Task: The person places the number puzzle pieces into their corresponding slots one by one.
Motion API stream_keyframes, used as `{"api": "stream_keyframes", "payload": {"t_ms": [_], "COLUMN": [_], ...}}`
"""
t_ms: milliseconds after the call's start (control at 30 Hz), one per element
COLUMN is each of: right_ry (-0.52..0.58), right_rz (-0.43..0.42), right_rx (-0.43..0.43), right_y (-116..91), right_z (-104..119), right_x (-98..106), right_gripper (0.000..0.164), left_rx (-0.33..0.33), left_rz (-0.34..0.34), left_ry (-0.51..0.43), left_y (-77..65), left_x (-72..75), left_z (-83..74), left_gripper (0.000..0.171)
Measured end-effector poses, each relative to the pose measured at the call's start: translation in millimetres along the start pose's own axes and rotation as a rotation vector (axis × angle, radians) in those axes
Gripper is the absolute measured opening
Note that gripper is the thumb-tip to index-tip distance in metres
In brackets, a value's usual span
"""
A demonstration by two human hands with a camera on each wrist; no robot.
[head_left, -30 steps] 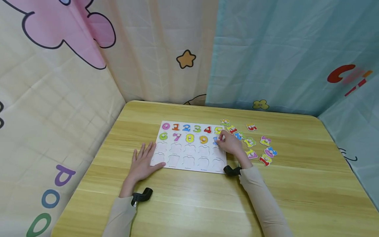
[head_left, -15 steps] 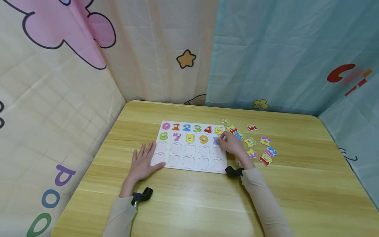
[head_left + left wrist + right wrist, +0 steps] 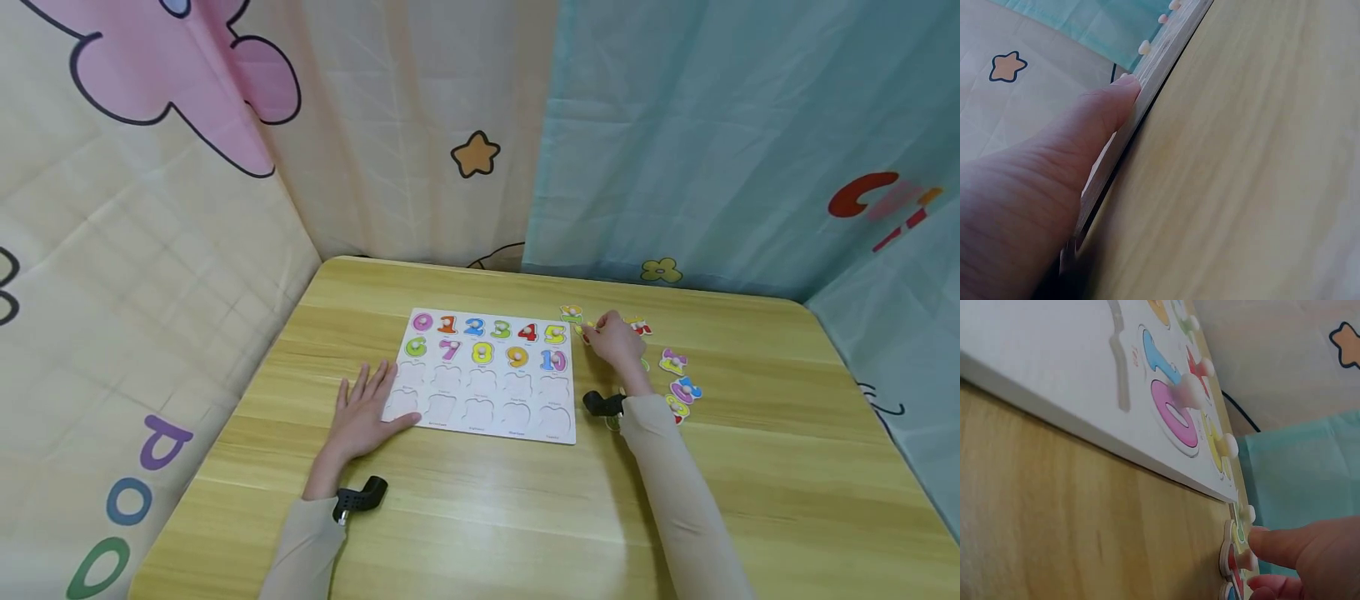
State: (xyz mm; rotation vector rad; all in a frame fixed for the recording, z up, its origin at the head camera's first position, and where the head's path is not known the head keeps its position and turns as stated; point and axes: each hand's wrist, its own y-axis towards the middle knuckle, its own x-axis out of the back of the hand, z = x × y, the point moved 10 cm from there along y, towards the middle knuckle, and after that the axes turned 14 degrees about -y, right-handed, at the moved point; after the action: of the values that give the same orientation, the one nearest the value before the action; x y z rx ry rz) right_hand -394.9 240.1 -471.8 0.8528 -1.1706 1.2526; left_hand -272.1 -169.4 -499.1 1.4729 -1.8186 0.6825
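A white number puzzle board (image 3: pixel 459 412) lies on the table, its two upper rows filled with knobbed numbers and its two lower rows showing bare recesses. My left hand (image 3: pixel 363 421) rests spread over the board's lower left corner, thumb along the front edge. The blue and pink 10 (image 3: pixel 553 360) sits in its recess at the right end of the second row. Beyond the board's right edge, my right hand (image 3: pixel 617 343) has thumb and finger around the knob of a red and yellow number piece (image 3: pixel 1230 559) lying on the table. The hand partly hides that piece in the head view.
Loose pieces lie right of the board: a green and yellow one (image 3: pixel 572 313), a red one (image 3: pixel 640 327), a purple and yellow one (image 3: pixel 673 362), a blue and purple one (image 3: pixel 686 390). Printed curtains (image 3: pixel 420 167) stand behind the wooden table (image 3: pixel 465 517).
My right hand has left the 10 in the board and moved right and slightly away to the loose pieces. The left hand has stayed on the corner. The head view has shifted slightly.
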Motion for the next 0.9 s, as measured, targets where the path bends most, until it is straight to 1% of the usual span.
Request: {"api": "stream_keyframes", "payload": {"t_ms": [167,433,500,600,667,733,833,900], "right_ry": [-0.053,-0.136,-0.150,-0.164,-0.186,-0.192,-0.155,-0.114], "right_rz": [0.033,0.037,0.026,-0.015,-0.062,-0.111,-0.167,-0.169], "right_rx": [-0.021,-0.021,-0.017,-0.020,-0.014,0.015,0.120,0.211], "right_y": [4.5,12.2,11.3,5.9,0.0,-7.8,-23.0,-35.7], "right_z": [-1.1,-0.3,0.4,4.1,12.0,26.4,62.0,91.4], "right_x": [-6.2,-9.1,-8.3,-4.2,0.6,4.4,4.4,-2.2], "right_gripper": [0.033,0.038,0.038,0.039,0.043,0.046,0.042,0.035], "left_rx": [-0.014,-0.014,-0.019,-0.026,-0.027,-0.022,-0.015,-0.010], "left_rz": [-0.011,-0.005,-0.010,-0.016,-0.017,-0.015,-0.012,-0.008], "left_ry": [-0.009,-0.009,-0.010,-0.017,-0.017,-0.014,-0.005,0.000], "left_y": [0.0,1.4,1.7,1.4,0.6,-0.3,-1.0,-0.2], "left_x": [-0.2,-3.9,-4.6,-4.7,-4.1,-3.2,-1.3,-0.6], "left_z": [-2.7,-1.7,-1.7,-2.9,-3.3,-2.7,-1.3,-0.3], "left_gripper": [0.098,0.098,0.098,0.098,0.098,0.098,0.099,0.099]}}
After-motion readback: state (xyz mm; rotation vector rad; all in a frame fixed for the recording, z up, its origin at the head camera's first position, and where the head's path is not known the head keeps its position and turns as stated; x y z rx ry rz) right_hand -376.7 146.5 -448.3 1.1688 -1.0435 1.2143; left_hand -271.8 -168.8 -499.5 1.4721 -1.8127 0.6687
